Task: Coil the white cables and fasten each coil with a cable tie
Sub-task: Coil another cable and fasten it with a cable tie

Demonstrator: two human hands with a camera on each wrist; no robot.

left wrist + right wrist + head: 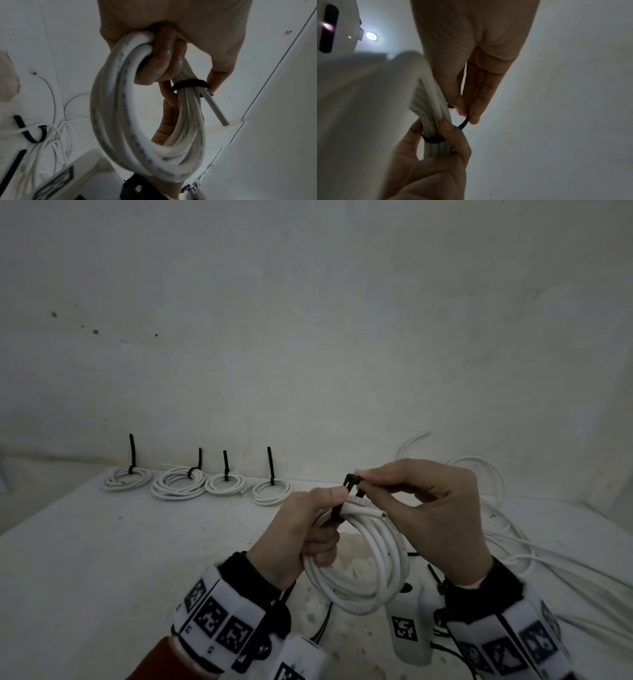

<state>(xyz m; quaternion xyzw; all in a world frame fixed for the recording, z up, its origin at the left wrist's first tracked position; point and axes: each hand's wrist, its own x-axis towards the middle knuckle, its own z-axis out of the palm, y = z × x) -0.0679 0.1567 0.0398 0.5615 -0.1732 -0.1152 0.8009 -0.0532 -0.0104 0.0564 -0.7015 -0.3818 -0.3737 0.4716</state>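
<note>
Left hand gripping white coil up between both hands; right hand pinching black cable tie around it. Could slip loose if pinch lets go, coil springing open

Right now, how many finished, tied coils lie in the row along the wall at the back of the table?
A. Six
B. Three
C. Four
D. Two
C: four tied coils lie side by side by the wall, each with a black tie tail sticking up.
</note>
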